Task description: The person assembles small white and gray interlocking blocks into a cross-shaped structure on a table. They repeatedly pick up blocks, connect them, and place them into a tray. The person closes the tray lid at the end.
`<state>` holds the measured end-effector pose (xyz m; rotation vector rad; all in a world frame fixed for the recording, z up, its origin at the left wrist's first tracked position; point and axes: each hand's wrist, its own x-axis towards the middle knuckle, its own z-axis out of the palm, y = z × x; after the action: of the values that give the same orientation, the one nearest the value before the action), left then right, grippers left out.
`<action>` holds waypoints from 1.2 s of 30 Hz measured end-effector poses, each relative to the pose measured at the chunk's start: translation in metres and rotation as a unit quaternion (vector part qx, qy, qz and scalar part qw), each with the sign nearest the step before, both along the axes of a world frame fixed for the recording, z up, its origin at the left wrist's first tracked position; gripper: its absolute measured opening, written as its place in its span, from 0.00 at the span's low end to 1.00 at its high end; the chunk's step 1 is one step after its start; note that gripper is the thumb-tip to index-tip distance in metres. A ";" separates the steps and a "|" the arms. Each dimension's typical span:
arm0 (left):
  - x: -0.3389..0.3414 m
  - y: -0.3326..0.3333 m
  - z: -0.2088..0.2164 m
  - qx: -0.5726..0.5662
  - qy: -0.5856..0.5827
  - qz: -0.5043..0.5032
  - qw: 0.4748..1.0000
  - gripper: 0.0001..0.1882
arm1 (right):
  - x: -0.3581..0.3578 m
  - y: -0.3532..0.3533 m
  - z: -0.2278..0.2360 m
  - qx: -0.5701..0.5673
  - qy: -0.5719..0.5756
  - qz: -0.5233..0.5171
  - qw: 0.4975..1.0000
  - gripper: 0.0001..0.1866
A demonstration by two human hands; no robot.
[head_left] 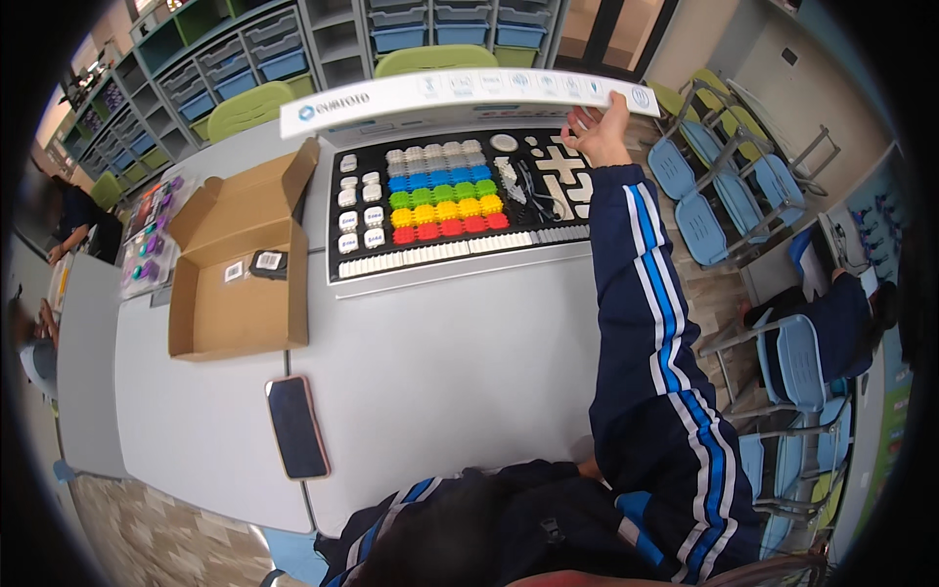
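Note:
My right hand (600,132) reaches to the far side of the table and grips the edge of a long white box lid (460,93), thumb over its upper edge. The lid is raised and tilted above an open kit tray (421,256). Block rows in the tray run white, grey, blue (440,179), green, yellow and red (450,228). White modules, cables (528,186) and white cross-shaped pieces (562,168) sit around them in black foam. My left arm (391,504) lies folded across my front; only a sliver of my left hand (589,469) shows beside the right sleeve, its fingers hidden.
An open brown cardboard box (240,323) with a small black item (269,262) inside stands left of the tray. A phone (297,428) lies nearer on the table. Blue chairs (704,210) are stacked at right; a seated person (831,318) is beyond. Others sit far left.

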<state>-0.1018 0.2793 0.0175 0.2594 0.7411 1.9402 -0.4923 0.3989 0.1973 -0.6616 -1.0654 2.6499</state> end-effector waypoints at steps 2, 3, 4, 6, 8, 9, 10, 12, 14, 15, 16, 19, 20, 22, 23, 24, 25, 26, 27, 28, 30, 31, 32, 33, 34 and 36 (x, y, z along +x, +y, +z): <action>0.016 0.010 0.002 0.007 0.004 -0.013 1.000 0.22 | 0.018 -0.001 -0.001 0.087 0.060 -0.014 0.994 0.21; 0.022 0.015 0.002 0.009 0.006 -0.014 1.000 0.22 | 0.023 -0.004 0.001 0.102 0.059 -0.025 0.993 0.16; 0.031 0.022 0.003 0.013 0.006 -0.017 1.000 0.22 | 0.025 -0.003 -0.001 0.092 0.069 0.015 0.993 0.13; 0.038 0.031 0.003 0.016 0.009 -0.014 1.000 0.22 | 0.029 -0.005 0.000 0.076 0.088 0.094 0.989 0.10; 0.038 0.031 0.007 0.018 0.014 -0.008 1.000 0.22 | 0.036 -0.001 0.017 0.105 0.067 0.088 0.988 0.08; 0.039 0.037 0.007 0.022 0.012 -0.009 1.000 0.22 | 0.047 0.003 0.024 0.126 0.060 0.076 0.987 0.08; 0.037 0.036 0.010 0.016 0.015 0.001 1.000 0.22 | 0.060 -0.003 0.035 0.142 0.055 0.070 0.986 0.08; 0.033 0.038 0.012 0.012 0.006 -0.008 1.000 0.18 | 0.083 -0.004 0.045 0.165 0.027 0.098 0.981 0.08; 0.028 0.046 0.000 0.033 -0.006 -0.046 0.998 0.17 | 0.103 0.005 0.042 0.184 0.010 0.120 0.976 0.11; 0.023 0.049 -0.010 0.058 0.001 -0.038 0.998 0.17 | 0.111 0.010 0.033 0.180 0.004 0.122 0.976 0.12; 0.016 0.042 -0.029 0.072 0.005 -0.010 0.997 0.18 | 0.117 -0.006 0.020 0.166 -0.002 0.145 0.975 0.13; 0.004 0.029 -0.021 0.099 -0.021 0.101 0.990 0.15 | 0.146 -0.006 0.000 0.152 -0.006 0.166 0.974 0.16; -0.003 0.024 -0.015 0.104 -0.009 0.142 0.984 0.15 | 0.155 0.002 -0.010 0.142 -0.007 0.159 0.977 0.16; -0.025 0.004 -0.010 0.110 0.029 0.244 0.963 0.16 | 0.163 0.001 -0.033 0.125 -0.018 0.182 0.975 0.14; -0.037 -0.009 -0.007 0.106 0.040 0.288 0.951 0.15 | 0.164 0.003 -0.047 0.117 -0.022 0.191 0.974 0.14; -0.049 -0.022 -0.001 0.100 0.051 0.327 0.938 0.15 | 0.167 0.007 -0.060 0.118 -0.030 0.193 0.974 0.13; -0.062 -0.035 0.003 0.095 0.062 0.366 0.924 0.15 | 0.169 0.010 -0.076 0.120 -0.037 0.196 0.973 0.12; -0.076 -0.049 0.006 0.074 0.071 0.404 0.909 0.16 | 0.171 0.013 -0.090 0.124 -0.041 0.197 0.972 0.11; -0.089 -0.062 0.010 0.054 0.084 0.441 0.892 0.17 | 0.174 0.018 -0.101 0.120 -0.021 0.208 0.971 0.09; -0.099 -0.075 0.013 0.024 0.085 0.480 0.873 0.19 | 0.179 0.020 -0.116 0.115 -0.001 0.221 0.969 0.08; -0.122 -0.100 0.017 -0.051 0.090 0.540 0.836 0.24 | 0.192 0.010 -0.143 0.141 -0.038 0.193 0.970 0.09; -0.135 -0.111 0.017 -0.094 0.096 0.559 0.818 0.26 | 0.195 0.006 -0.149 0.143 -0.058 0.187 0.970 0.10; -0.147 -0.123 0.018 -0.138 0.101 0.579 0.798 0.29 | 0.197 0.002 -0.153 0.145 -0.079 0.183 0.969 0.12; -0.159 -0.129 0.019 -0.152 0.086 0.592 0.787 0.30 | 0.201 0.001 -0.155 0.157 -0.089 0.168 0.969 0.13; -0.173 -0.137 0.017 -0.172 0.081 0.583 0.790 0.28 | 0.202 -0.001 -0.154 0.168 -0.098 0.151 0.969 0.15; -0.198 -0.151 0.006 -0.214 0.066 0.561 0.797 0.26 | 0.200 -0.011 -0.151 0.171 -0.099 0.110 0.974 0.17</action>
<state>-0.2998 0.1282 0.0230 -0.4552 1.6508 2.7493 -0.2925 0.3875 0.0461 -0.7826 -1.6923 2.5141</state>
